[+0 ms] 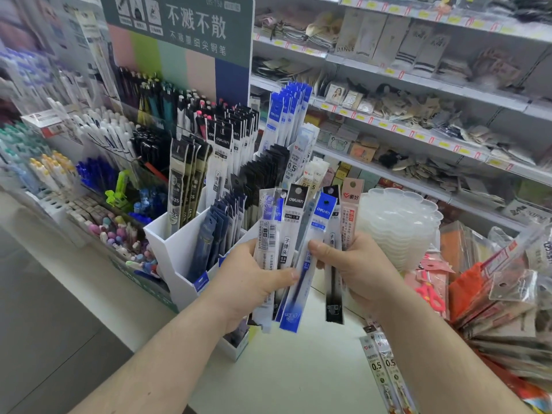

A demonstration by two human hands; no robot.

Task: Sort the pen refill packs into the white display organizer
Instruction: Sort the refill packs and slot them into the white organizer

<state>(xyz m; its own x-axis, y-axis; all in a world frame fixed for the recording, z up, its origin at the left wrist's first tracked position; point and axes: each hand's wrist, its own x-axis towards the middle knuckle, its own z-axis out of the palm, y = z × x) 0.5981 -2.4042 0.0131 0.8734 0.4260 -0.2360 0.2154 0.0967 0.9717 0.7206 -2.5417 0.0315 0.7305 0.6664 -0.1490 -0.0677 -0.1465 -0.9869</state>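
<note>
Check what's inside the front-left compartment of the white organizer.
Dark navy refill packs stand upright inside the white organizer. Its wall hides their lower ends, and the left hand covers the neighbouring compartment.

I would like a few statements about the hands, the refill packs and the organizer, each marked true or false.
1. Both hands hold refill packs. True: the left hand and the right hand each grip part of the fan of refill packs.
2. The white organizer is empty. False: packs already stand in its compartments.
3. The pink-topped pack is on the right side of the fan. True.
4. Two packs marked 0.5 lie on the counter near the right forearm. True.
5. The stack of clear trays sits left of the organizer. False: it sits to the right.
</note>
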